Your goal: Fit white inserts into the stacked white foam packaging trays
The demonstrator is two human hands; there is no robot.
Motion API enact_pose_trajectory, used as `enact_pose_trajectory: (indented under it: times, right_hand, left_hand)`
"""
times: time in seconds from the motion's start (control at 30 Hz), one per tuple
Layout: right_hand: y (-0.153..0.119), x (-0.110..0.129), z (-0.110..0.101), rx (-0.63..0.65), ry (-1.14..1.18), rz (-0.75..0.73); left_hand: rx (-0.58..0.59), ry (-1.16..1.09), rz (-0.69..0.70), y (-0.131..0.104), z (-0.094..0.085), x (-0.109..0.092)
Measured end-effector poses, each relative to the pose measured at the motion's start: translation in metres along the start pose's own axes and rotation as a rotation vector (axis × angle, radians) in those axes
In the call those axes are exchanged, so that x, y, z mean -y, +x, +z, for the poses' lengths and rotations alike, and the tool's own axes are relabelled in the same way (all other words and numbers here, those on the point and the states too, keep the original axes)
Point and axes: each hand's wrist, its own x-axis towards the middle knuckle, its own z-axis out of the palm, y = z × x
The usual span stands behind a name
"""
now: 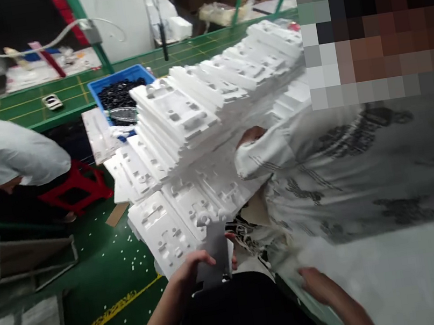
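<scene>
My left hand (194,269) is closed around a white foam sheet (214,250), which is in shadow and held upright in front of my body. Its thumb lies on the near face, and fingertips show at the sheet's right edge. My right hand (314,281) is low on the right, beside a clear plastic bag (364,271). Blur and the angle hide its fingers, so I cannot tell whether it grips the bag. Just beyond the held sheet lie molded white foam trays (166,235) with recesses. Behind them rise long stacked rows of foam trays (176,109).
A person in a patterned white shirt (325,179) stands close on the right, one arm reaching to the stacks. Another person (15,149) bends at the left near a red stool (78,188). A blue bin (120,76) of black parts sits by the green workbench (200,51).
</scene>
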Motion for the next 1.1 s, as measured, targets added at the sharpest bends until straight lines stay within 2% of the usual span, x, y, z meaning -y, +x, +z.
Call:
enact_pose_trajectory:
  times: [0.03, 0.1, 0.13, 0.2, 0.23, 0.3, 0.37, 0.47, 0.57, 0.67, 0.77, 0.83, 0.93, 0.97, 1.03, 1.1]
  right_hand:
    - [-0.016, -0.01, 0.002, -0.05, -0.025, 0.032]
    - [-0.039, -0.004, 0.015, -0.179, -0.038, -0.014]
    - [-0.045, 0.01, 0.023, -0.263, -0.045, -0.096]
    - [-0.051, 0.048, 0.034, -0.467, -0.051, -0.402]
    - [-0.052, 0.066, 0.036, -0.521, -0.092, -0.553]
    - [-0.053, 0.089, 0.033, -0.501, -0.177, -0.746]
    - [-0.061, 0.089, 0.025, -0.411, -0.184, -0.769]
    - [-0.088, 0.054, 0.011, -0.382, -0.022, -0.635]
    - [-0.13, 0.008, 0.006, -0.421, 0.192, -0.513]
    - [-0.178, -0.026, 0.005, -0.501, 0.328, -0.421]
    - [-0.226, -0.051, 0.0, -0.619, 0.36, -0.387]
    - [-0.257, -0.074, -0.012, -0.735, 0.364, -0.427]
    - [-0.302, -0.132, -0.038, -1.008, 0.458, -0.475]
    - [-0.313, -0.157, -0.045, -1.105, 0.492, -0.421]
    - [-0.33, -0.206, -0.048, -1.199, 0.481, -0.164]
    - [-0.339, -0.242, -0.032, -1.196, 0.415, 0.086]
  left_hand:
    - [0.044, 0.018, -0.064, 0.009, 0.007, 0.001]
    - [0.136, 0.046, -0.193, 0.026, 0.023, 0.005]
    - [0.174, 0.061, -0.25, 0.034, 0.032, 0.008]
    - [0.245, 0.126, -0.365, 0.047, 0.05, 0.018]
    - [0.286, 0.176, -0.424, 0.052, 0.059, 0.023]
    - [0.35, 0.266, -0.522, 0.059, 0.075, 0.037]
    - [0.391, 0.31, -0.598, 0.061, 0.09, 0.054]
    - [0.397, 0.332, -0.689, 0.053, 0.108, 0.087]
    - [0.417, 0.358, -0.768, 0.037, 0.126, 0.13]
    - [0.496, 0.306, -0.81, 0.016, 0.144, 0.175]
    - [0.553, 0.256, -0.85, -0.004, 0.163, 0.212]
    - [0.573, 0.273, -0.888, -0.017, 0.175, 0.23]
    - [0.543, 0.298, -0.859, -0.033, 0.189, 0.249]
    - [0.504, 0.291, -0.813, -0.038, 0.193, 0.253]
    - [0.403, 0.25, -0.683, -0.044, 0.2, 0.26]
    - [0.309, 0.203, -0.551, -0.047, 0.206, 0.264]
